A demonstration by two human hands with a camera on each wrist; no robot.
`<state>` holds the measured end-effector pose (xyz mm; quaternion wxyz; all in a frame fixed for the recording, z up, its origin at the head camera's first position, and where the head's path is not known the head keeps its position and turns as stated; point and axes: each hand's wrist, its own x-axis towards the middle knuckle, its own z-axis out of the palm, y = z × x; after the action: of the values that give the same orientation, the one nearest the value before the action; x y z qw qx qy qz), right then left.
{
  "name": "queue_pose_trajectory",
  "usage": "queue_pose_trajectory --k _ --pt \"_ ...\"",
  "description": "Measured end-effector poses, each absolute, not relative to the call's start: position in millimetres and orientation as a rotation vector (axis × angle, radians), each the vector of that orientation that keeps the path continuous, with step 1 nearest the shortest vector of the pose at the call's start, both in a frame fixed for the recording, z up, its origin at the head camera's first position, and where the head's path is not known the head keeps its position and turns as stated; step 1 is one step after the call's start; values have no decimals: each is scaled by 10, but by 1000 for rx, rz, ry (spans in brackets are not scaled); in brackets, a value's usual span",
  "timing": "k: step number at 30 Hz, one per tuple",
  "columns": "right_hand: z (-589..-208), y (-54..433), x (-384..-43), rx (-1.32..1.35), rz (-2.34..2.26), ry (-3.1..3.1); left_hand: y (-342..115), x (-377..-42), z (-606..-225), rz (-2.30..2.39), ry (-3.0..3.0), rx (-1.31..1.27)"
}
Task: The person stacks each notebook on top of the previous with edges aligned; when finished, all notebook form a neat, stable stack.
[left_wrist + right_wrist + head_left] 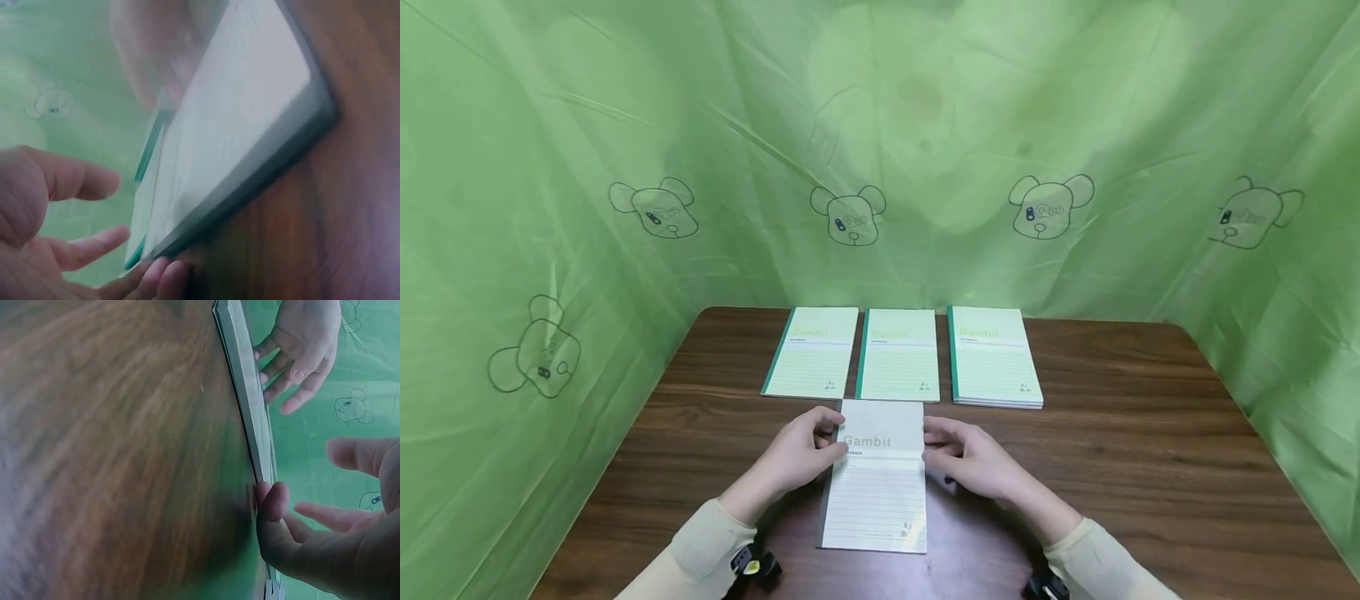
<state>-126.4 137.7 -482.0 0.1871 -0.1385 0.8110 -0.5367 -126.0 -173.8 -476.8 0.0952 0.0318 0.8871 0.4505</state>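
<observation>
A notebook (880, 500) marked Gambit lies on the table in front of me, its dark spine to the left. Along its left edge my left hand (808, 450) touches the side with its lower fingertips. In the left wrist view the left thumb (94, 181) stands apart from the cover. Opposite, my right hand (970, 454) has its fingertips against the right edge, fingers loosely bent. The right thumb (353, 453) is likewise clear of the notebook in the right wrist view. A layered edge (247, 394) shows there.
Behind it, in a row, lie a left notebook (812, 358), a middle notebook (898, 358) and a thicker right notebook pile (996, 362), all with green spines. Brown wooden table (1150, 467) surrounds them. A green curtain (925, 125) with bear-head outlines hangs round the back and sides.
</observation>
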Motion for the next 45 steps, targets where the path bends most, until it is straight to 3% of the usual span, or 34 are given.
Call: queue_pose_trajectory --k 8,21,45 --pt "-4824 1394 -1226 -362 -1634 2165 -1679 -1177 -4800 1641 2506 -100" --pt "-4866 1412 -1238 -243 -1682 2149 -1647 -1168 -4834 1907 2367 -106" --pt "-4691 1443 -1451 -105 -2009 2025 -1383 -1617 -4764 2136 2207 -334"
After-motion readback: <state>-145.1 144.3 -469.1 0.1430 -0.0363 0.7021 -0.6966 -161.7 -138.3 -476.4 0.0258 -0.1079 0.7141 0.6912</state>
